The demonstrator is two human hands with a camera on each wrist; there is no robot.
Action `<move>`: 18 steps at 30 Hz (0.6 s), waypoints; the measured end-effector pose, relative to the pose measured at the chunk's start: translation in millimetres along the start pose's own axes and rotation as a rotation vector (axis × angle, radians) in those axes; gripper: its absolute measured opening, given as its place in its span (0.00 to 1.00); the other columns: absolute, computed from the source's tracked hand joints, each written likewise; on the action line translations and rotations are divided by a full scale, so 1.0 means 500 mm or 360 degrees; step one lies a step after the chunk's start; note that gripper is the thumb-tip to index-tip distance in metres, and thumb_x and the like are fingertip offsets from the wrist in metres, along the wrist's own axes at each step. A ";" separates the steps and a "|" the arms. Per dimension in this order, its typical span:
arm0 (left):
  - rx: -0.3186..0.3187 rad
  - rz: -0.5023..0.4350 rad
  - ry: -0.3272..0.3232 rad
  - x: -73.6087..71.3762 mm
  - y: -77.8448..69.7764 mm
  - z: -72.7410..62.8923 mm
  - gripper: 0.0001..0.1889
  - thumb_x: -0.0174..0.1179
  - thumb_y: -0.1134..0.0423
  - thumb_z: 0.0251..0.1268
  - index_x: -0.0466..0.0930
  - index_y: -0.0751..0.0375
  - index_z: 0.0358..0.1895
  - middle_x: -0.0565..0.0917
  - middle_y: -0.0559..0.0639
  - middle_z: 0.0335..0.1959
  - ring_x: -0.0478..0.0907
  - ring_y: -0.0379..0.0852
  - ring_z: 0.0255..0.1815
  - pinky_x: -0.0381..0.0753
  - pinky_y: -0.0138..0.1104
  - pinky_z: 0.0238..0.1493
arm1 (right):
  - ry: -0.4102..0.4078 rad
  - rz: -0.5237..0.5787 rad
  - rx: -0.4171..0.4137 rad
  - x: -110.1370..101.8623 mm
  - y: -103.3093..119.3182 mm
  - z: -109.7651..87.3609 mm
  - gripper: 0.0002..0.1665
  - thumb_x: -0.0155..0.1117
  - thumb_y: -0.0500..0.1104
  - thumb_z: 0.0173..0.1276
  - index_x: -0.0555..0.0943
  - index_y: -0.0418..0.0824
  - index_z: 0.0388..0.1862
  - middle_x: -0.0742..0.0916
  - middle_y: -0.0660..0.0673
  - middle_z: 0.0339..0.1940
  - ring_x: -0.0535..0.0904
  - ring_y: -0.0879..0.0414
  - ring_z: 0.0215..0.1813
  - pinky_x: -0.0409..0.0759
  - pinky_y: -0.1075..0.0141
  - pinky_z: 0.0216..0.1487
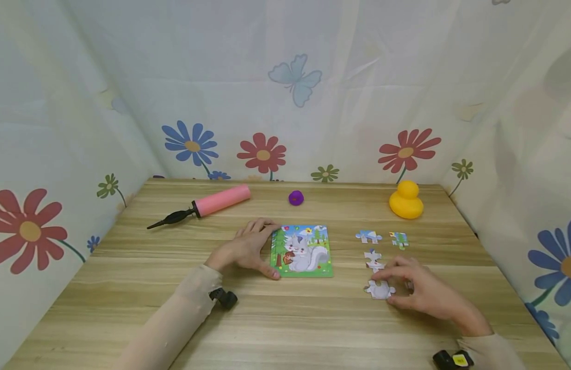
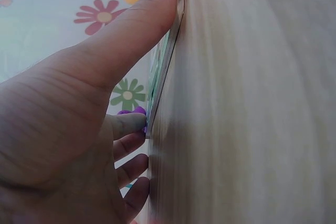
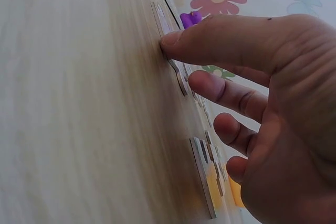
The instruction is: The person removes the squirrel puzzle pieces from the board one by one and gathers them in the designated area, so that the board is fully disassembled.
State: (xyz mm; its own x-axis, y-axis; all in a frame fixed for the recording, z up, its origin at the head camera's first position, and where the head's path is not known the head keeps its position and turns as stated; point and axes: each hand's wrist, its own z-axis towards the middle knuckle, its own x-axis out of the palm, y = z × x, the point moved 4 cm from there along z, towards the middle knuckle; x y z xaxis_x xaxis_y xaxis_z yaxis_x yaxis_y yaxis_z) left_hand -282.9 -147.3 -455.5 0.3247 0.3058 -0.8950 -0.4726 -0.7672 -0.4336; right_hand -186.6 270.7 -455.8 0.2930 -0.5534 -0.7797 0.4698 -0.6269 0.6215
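Observation:
A squirrel picture puzzle point(image 1: 301, 252) lies flat on the table. My left hand point(image 1: 250, 249) spans its left side, thumb at the near corner and fingers at the far one. In the left wrist view the thumb point(image 2: 126, 35) lies along the puzzle's edge, with fairly straight fingers. To the right, my right hand point(image 1: 419, 285) pinches a pale grey puzzle piece point(image 1: 380, 290) between thumb and index finger, low over the wood. The right wrist view shows the thumb point(image 3: 210, 40) on that piece's edge, other fingers bent. Another piece point(image 3: 202, 177) lies below those fingers, mostly hidden in the head view.
More loose pieces lie beyond the right hand: a squirrel-face piece point(image 1: 373, 259), a blue-and-yellow piece point(image 1: 368, 236) and a green-blue piece point(image 1: 399, 239). Along the back are a pink hand pump point(image 1: 222, 200), a purple ring-shaped object point(image 1: 296, 198) and a yellow duck point(image 1: 406, 201). Flowered curtains surround the table.

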 end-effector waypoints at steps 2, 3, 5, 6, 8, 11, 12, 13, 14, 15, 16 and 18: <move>0.0000 -0.0003 0.0001 0.001 0.001 0.000 0.72 0.87 0.30 0.46 0.55 0.55 0.91 0.55 0.59 0.89 0.51 0.65 0.88 0.52 0.70 0.85 | 0.0000 0.0009 0.0002 0.001 0.000 0.000 0.27 0.86 0.45 0.67 0.91 0.59 0.63 0.84 0.55 0.55 0.72 0.54 0.54 0.74 0.65 0.48; 0.0000 -0.0005 0.0001 0.001 0.001 -0.001 0.72 0.87 0.30 0.46 0.55 0.55 0.91 0.55 0.59 0.89 0.51 0.65 0.88 0.52 0.71 0.85 | 0.0003 0.0008 0.0006 0.001 0.000 0.000 0.27 0.86 0.45 0.67 0.91 0.59 0.64 0.84 0.55 0.55 0.72 0.54 0.54 0.74 0.65 0.48; 0.0000 -0.0010 0.0002 0.001 0.001 -0.001 0.72 0.87 0.30 0.46 0.55 0.55 0.91 0.55 0.59 0.89 0.51 0.65 0.88 0.52 0.71 0.85 | 0.0004 -0.0003 0.0005 0.001 0.000 -0.001 0.27 0.86 0.46 0.67 0.91 0.59 0.64 0.84 0.55 0.56 0.72 0.54 0.55 0.74 0.65 0.48; 0.0000 -0.0014 0.0002 0.002 0.001 -0.002 0.72 0.87 0.31 0.46 0.55 0.55 0.91 0.55 0.59 0.89 0.51 0.65 0.88 0.52 0.71 0.85 | 0.0001 -0.0008 0.0008 0.002 0.000 -0.001 0.27 0.86 0.46 0.67 0.90 0.59 0.64 0.84 0.55 0.57 0.72 0.54 0.56 0.75 0.65 0.49; -0.0001 -0.0014 0.0003 0.002 0.001 -0.002 0.72 0.87 0.31 0.46 0.55 0.55 0.91 0.55 0.59 0.89 0.52 0.65 0.88 0.53 0.71 0.85 | -0.0016 -0.0022 -0.0002 0.002 0.002 -0.001 0.29 0.87 0.46 0.66 0.90 0.58 0.66 0.83 0.55 0.58 0.73 0.54 0.56 0.75 0.65 0.49; -0.0007 -0.0009 0.0009 0.001 0.001 -0.003 0.72 0.87 0.30 0.46 0.55 0.55 0.91 0.55 0.59 0.89 0.51 0.65 0.88 0.53 0.70 0.85 | -0.0065 -0.0038 -0.0018 0.001 0.005 0.000 0.34 0.88 0.46 0.65 0.87 0.56 0.70 0.83 0.54 0.62 0.74 0.52 0.58 0.76 0.63 0.51; -0.0007 -0.0010 0.0009 0.000 0.001 -0.003 0.72 0.87 0.30 0.46 0.55 0.55 0.91 0.55 0.59 0.89 0.51 0.66 0.88 0.53 0.70 0.85 | -0.0084 -0.0042 -0.0019 0.000 0.007 0.001 0.36 0.88 0.47 0.65 0.86 0.55 0.71 0.82 0.53 0.64 0.74 0.51 0.60 0.77 0.62 0.53; -0.0008 -0.0006 0.0010 -0.001 0.000 -0.003 0.72 0.87 0.30 0.46 0.55 0.55 0.92 0.55 0.59 0.89 0.51 0.66 0.88 0.52 0.70 0.85 | -0.0103 -0.0033 -0.0020 -0.001 0.008 0.002 0.38 0.88 0.47 0.65 0.85 0.54 0.73 0.82 0.51 0.66 0.75 0.50 0.62 0.80 0.61 0.55; -0.0008 -0.0005 0.0010 -0.001 0.000 -0.003 0.72 0.87 0.30 0.46 0.55 0.55 0.92 0.55 0.59 0.89 0.51 0.66 0.88 0.52 0.71 0.85 | -0.0122 -0.0029 -0.0021 -0.003 0.010 0.003 0.40 0.88 0.48 0.65 0.83 0.54 0.76 0.81 0.49 0.69 0.75 0.48 0.64 0.82 0.59 0.58; -0.0008 -0.0003 0.0009 -0.002 -0.001 -0.002 0.72 0.87 0.30 0.46 0.55 0.55 0.91 0.55 0.59 0.89 0.51 0.66 0.88 0.52 0.71 0.85 | -0.0141 -0.0018 -0.0012 -0.005 0.011 0.005 0.42 0.88 0.49 0.65 0.81 0.54 0.78 0.80 0.48 0.71 0.75 0.47 0.65 0.82 0.57 0.59; -0.0008 -0.0005 0.0007 -0.002 -0.001 -0.002 0.72 0.87 0.30 0.46 0.55 0.55 0.91 0.55 0.59 0.89 0.51 0.66 0.88 0.52 0.71 0.85 | -0.0163 -0.0008 -0.0011 -0.006 0.013 0.007 0.45 0.88 0.49 0.66 0.79 0.54 0.80 0.79 0.46 0.74 0.75 0.47 0.65 0.83 0.55 0.60; -0.0008 -0.0007 0.0008 -0.002 -0.001 -0.002 0.72 0.87 0.30 0.46 0.55 0.55 0.91 0.55 0.59 0.89 0.51 0.66 0.88 0.52 0.71 0.85 | -0.0203 0.0012 0.0005 -0.009 0.016 0.012 0.49 0.87 0.50 0.68 0.74 0.54 0.85 0.77 0.44 0.79 0.75 0.46 0.65 0.83 0.53 0.58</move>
State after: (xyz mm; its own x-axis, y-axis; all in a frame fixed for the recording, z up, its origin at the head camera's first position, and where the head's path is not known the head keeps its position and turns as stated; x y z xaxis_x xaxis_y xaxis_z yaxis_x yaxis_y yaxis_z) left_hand -282.3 -147.8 -454.3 0.3306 0.3064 -0.8926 -0.4668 -0.7689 -0.4369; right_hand -189.1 264.9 -446.6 0.1881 -0.6235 -0.7589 0.4651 -0.6240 0.6280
